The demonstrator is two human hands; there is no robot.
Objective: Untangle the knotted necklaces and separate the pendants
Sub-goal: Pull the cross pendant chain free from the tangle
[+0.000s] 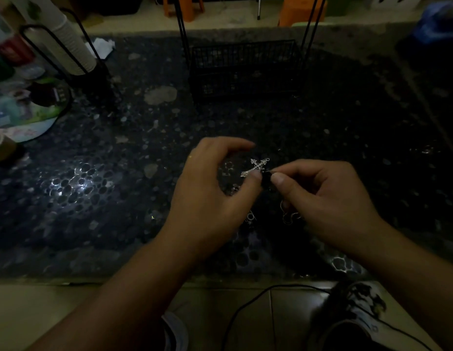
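- Bare forearms reach in over pale floor tiles (291,312) to a dark, glossy pebble-patterned tabletop (98,188).
- Left hand (215,196) has curled fingers; its thumb tip presses the foot of an ornate silver cross pendant (255,167).
- Right hand (326,198) pinches a dark cord knot (267,176) beside the cross.
- Thin silvery chain loops (287,216) hang under the right hand.
- Black wire basket (245,69) stands behind.

Dim room: a dark speckled stone table (98,188) catches one glare, pale floor tiles (55,307) below, orange stools (184,6) beyond.
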